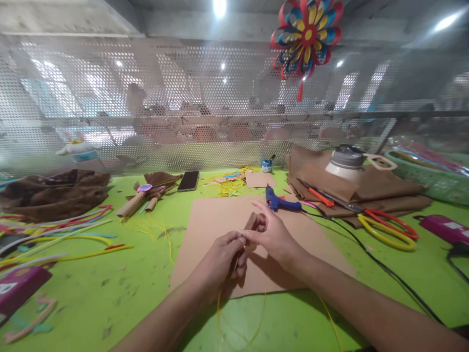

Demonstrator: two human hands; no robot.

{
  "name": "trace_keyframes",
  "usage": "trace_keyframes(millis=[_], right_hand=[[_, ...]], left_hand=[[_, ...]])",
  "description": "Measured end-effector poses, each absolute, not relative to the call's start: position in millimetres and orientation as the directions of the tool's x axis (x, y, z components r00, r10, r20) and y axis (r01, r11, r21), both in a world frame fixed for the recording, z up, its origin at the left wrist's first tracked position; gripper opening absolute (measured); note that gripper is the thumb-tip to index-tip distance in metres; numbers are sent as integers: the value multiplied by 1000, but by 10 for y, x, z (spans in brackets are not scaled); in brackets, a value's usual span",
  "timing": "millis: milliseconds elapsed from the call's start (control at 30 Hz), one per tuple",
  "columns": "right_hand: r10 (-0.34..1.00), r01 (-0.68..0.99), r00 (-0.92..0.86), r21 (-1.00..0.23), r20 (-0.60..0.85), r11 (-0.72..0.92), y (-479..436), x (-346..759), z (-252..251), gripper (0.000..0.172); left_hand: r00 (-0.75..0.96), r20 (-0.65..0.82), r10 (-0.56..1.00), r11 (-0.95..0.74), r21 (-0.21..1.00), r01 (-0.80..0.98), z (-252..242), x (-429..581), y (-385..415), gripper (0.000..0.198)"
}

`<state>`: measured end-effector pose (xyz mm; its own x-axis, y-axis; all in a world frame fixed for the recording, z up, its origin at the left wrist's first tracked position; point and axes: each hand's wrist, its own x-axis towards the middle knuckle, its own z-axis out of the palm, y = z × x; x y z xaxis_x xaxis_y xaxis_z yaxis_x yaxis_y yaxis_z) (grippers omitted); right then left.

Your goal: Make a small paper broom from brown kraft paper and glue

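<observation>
Above a light brown cardboard sheet (216, 220), both hands meet at a small brown piece (251, 222) that looks like folded or rolled paper. My left hand (222, 259) is closed round its lower part, with thumb and index finger pinching near its middle. My right hand (274, 237) grips the upper part between thumb and curled fingers, its index finger stretched outward. Thin yellow string (219, 313) runs from my left hand and hangs in loops over the green table's near side. The fingers hide much of the brown piece.
Beyond the sheet lies a blue glue gun (280, 201) with a black cord. Scissors (384, 230), brown paper (384, 190) and a jar (346, 164) stand right. A phone (188, 181), paper rolls (137, 203) and colourful strips (62, 239) lie left.
</observation>
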<state>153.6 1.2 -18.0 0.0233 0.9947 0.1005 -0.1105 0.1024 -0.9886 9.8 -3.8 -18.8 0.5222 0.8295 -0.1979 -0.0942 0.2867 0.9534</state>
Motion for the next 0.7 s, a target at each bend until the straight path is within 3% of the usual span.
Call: trace_keyframes(millis=[200,467,567,700], right_hand=[[997,-204,44,-976,64,72,-15,1507,-141,77],[998,-405,-23,-912,-60,-64,-34,1539,-151,81],[996,-431,-47,-898,-73,-86,3,1596,-158,69],[998,-334,-12,-941,-63,-63,45,1633,-150,55]], left_hand=[[546,-172,820,269,958,-103,-199,93,-57,20],[540,-159,827,255,961,-108,-260,91,-53,20],[538,-173,825,278,953,-119,-237,98,-53,21],[553,-164,817,272,955,-118,-246,91,-45,22]])
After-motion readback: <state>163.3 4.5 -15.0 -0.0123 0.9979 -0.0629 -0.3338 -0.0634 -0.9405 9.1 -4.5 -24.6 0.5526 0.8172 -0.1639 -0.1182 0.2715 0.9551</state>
